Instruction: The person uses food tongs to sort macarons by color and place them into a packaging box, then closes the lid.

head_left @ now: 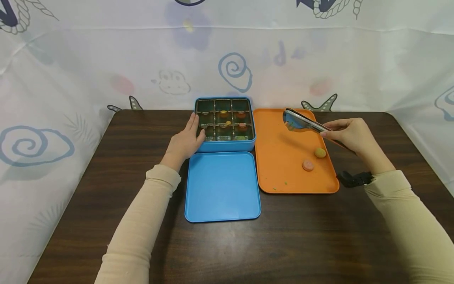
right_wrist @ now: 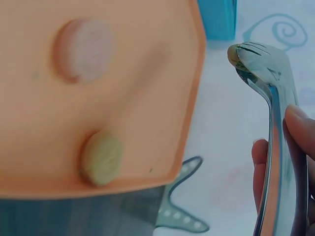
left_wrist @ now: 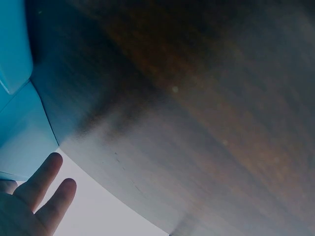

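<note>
Metal tongs [right_wrist: 280, 118], probably light, stiff and slick, best gripped mid-handle, are pinched by the right hand [head_left: 349, 134] over the orange tray [head_left: 280, 161] near the worktop's [head_left: 301, 236] far edge, while the left hand [head_left: 184, 141], fingers extended and holding nothing, rests against the blue box [head_left: 227, 147]; no brand or label is readable.

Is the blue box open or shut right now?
The blue box is open: in the head view no cover lies over its compartments, and small pieces show inside several.
</note>
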`<state>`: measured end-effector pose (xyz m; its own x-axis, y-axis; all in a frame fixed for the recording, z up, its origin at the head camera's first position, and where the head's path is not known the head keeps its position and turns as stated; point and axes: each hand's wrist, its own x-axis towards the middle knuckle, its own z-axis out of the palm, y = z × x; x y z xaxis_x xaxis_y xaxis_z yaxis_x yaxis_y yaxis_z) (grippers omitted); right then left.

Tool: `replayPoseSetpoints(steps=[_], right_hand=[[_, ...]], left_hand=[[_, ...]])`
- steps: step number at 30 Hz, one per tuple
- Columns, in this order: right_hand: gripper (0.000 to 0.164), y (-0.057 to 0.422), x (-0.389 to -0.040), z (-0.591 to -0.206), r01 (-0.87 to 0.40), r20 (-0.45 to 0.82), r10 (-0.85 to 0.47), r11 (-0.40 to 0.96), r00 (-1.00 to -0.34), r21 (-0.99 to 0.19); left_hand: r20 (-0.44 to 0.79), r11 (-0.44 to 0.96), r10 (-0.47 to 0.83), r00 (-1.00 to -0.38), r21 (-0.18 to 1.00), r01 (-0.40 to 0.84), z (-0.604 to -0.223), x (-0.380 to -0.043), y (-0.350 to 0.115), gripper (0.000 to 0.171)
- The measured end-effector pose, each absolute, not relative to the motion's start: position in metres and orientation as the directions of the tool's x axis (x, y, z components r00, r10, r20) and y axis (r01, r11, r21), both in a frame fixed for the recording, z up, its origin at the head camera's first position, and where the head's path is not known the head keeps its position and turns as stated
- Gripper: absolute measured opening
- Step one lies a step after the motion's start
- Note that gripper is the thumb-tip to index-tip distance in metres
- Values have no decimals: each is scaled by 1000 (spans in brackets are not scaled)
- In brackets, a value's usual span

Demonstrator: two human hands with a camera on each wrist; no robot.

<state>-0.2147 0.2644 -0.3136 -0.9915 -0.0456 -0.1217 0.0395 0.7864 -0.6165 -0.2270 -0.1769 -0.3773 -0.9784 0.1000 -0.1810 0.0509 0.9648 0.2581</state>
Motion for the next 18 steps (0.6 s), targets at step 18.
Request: replayPoseSetpoints(steps=[18], right_hand=[[58,199,-250,-289,42,-127,-83,657,-988,-752]], left_hand=[[-177,967,95,-980,250,48,-376,-226,-176,65]])
